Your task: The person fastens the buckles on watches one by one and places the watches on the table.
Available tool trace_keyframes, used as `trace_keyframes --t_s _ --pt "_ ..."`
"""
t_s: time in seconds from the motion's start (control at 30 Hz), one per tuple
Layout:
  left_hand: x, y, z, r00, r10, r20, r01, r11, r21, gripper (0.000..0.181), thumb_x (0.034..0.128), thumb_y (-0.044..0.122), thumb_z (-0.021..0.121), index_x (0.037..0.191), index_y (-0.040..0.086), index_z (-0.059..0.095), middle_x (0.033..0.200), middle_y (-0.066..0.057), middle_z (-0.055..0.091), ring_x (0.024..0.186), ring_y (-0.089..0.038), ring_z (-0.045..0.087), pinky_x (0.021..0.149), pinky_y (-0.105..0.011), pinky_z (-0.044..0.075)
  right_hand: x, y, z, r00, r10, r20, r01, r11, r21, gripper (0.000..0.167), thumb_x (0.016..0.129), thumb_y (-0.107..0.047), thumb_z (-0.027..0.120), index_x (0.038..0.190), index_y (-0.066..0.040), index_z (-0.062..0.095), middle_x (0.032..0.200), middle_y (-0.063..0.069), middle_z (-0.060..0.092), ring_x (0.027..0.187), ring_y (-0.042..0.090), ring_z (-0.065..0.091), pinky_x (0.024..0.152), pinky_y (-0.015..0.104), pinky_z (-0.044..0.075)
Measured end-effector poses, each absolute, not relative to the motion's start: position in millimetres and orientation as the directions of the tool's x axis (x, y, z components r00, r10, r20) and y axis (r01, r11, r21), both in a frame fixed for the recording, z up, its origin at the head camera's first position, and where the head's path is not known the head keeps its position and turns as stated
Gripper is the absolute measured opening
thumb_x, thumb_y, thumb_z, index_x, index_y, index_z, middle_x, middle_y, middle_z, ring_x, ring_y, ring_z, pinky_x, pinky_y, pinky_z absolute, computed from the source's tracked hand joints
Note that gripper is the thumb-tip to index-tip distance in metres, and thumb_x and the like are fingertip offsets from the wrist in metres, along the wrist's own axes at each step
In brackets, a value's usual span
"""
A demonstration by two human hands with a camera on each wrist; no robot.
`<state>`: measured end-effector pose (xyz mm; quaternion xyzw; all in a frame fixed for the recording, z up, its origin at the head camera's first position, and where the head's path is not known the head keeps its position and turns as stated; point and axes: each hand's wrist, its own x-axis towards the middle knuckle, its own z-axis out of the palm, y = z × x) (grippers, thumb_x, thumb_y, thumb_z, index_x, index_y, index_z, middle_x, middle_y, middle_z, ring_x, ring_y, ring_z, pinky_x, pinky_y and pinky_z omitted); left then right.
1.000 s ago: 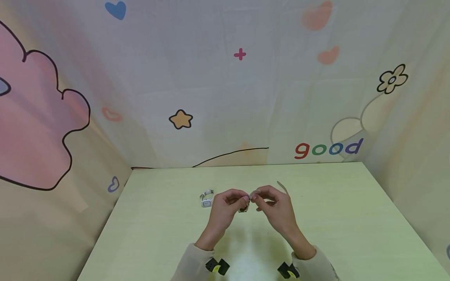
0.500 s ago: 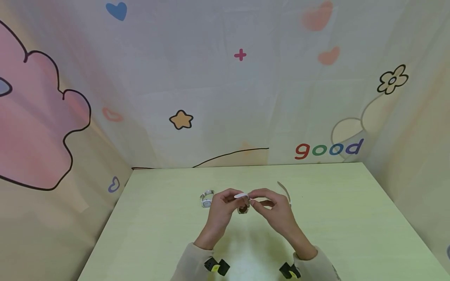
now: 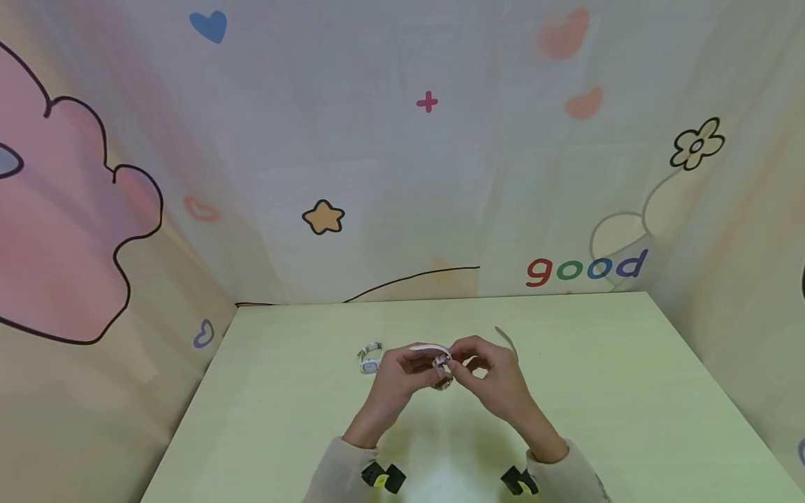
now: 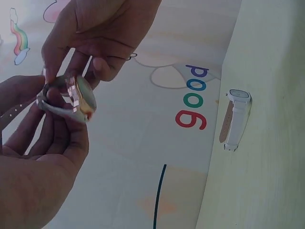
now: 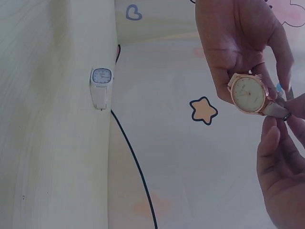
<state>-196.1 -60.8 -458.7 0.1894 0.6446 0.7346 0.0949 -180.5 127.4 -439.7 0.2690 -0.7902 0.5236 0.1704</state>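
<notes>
A round wristwatch (image 5: 249, 94) with a rose-gold case and white strap hangs between both hands, above the table. My left hand (image 3: 402, 370) grips it, the fingers near its strap (image 3: 430, 347) in the head view. With thumb and fingertips, my right hand (image 3: 493, 370) pinches the strap by the buckle. In the left wrist view, the left hand (image 4: 43, 162) is below and the right hand (image 4: 100, 33) above the watch (image 4: 78, 100). The fingers partly hide the buckle, so whether it is fastened I cannot tell.
A second white watch (image 3: 370, 360) with a squarish face stands on the table (image 3: 283, 405) left of the hands. Another white-strapped watch (image 4: 237, 114) stands on the right, partly behind the right hand in the head view. A printed curtain (image 3: 390, 140) rises behind the table.
The watch's white strap has come into view over the left fingers, its free end pointing left. Both hands stay close together, with only small finger shifts around the buckle.
</notes>
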Motion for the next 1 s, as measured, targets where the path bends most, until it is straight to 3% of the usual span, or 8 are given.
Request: trace_keyframes --t_s 0.23,0.47,0.67,0.8,1.0 --pt "-194.9 -62.0 -457.6 -0.906 0.363 0.218 0.2 -0.089 0.976 0.029 0.0914 0.015 0.07 0.116 0.0 0.067 0.111 -0.02 0.069 0.095 -0.013 0.069 0.082 -0.027 0.058 -186.2 132.3 -451.9 -0.809 -0.259 0.528 -0.586 0.282 -0.76 0.019 0.085 0.004 0.071 0.098 -0.008 0.065 0.087 0.012 0.067 0.077 0.004 0.059 0.064 0.023 0.055" --pt "-195.0 -61.5 -460.3 -0.906 0.371 0.202 0.194 -0.059 0.979 0.026 0.0942 0.018 0.067 0.112 0.0 0.07 0.109 -0.024 0.069 0.088 -0.009 0.071 0.081 -0.03 0.059 -174.0 126.6 -433.0 -0.774 -0.234 0.589 -0.633 0.254 -0.731 0.018 0.081 0.012 0.069 0.093 0.0 0.064 0.085 0.013 0.066 0.078 0.004 0.061 0.065 0.026 0.057" --pt "-193.7 -62.4 -460.6 -0.911 0.347 0.221 0.21 -0.07 0.975 0.026 0.0945 0.021 0.066 0.111 0.001 0.069 0.105 -0.027 0.068 0.079 -0.01 0.067 0.076 -0.028 0.059 -166.6 123.2 -418.8 -0.768 -0.245 0.592 -0.641 0.27 -0.719 0.014 0.083 0.01 0.069 0.091 0.0 0.063 0.083 0.015 0.066 0.074 0.003 0.062 0.066 0.025 0.057" --pt "-193.3 -62.7 -461.1 -0.923 0.321 0.213 0.2 -0.072 0.977 0.025 0.0938 0.02 0.067 0.11 0.001 0.07 0.103 -0.026 0.068 0.077 -0.01 0.066 0.074 -0.026 0.058 -169.1 123.1 -422.2 -0.772 -0.243 0.587 -0.635 0.267 -0.725 0.014 0.083 0.01 0.069 0.09 0.0 0.064 0.086 0.013 0.067 0.078 0.006 0.063 0.065 0.027 0.058" --pt "-194.1 -62.6 -463.0 -0.932 0.3 0.203 0.182 -0.098 0.978 0.025 0.0932 0.019 0.068 0.109 0.001 0.07 0.104 -0.034 0.064 0.076 -0.011 0.064 0.072 -0.025 0.058 -182.4 127.3 -444.8 -0.781 -0.235 0.579 -0.624 0.267 -0.734 0.013 0.086 0.009 0.067 0.091 -0.004 0.066 0.09 0.011 0.069 0.08 0.003 0.062 0.065 0.027 0.057"
